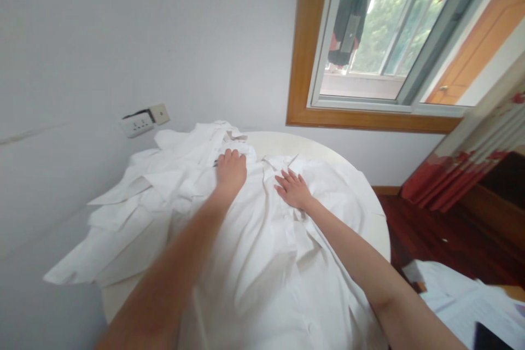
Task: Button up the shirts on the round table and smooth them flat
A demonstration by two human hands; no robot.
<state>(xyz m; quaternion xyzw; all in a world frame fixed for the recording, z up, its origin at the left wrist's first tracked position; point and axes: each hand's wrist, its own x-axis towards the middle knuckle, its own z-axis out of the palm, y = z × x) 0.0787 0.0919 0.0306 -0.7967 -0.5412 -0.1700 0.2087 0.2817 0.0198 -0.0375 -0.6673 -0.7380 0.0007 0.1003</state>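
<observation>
A white shirt (262, 251) lies spread and wrinkled over a round white table (377, 224). My left hand (231, 170) rests on the cloth near the collar, fingers curled down onto the fabric. My right hand (293, 188) lies flat on the shirt a little to the right, fingers stretched out and slightly apart. More white garments (135, 202) are piled on the table's left side, some hanging over the edge.
A grey wall with a socket (137, 123) stands close behind the table. A wood-framed window (369, 49) is at the upper right. Red-and-white cloth (463, 164) and a dark wooden floor (430, 235) lie to the right, papers (471, 301) at lower right.
</observation>
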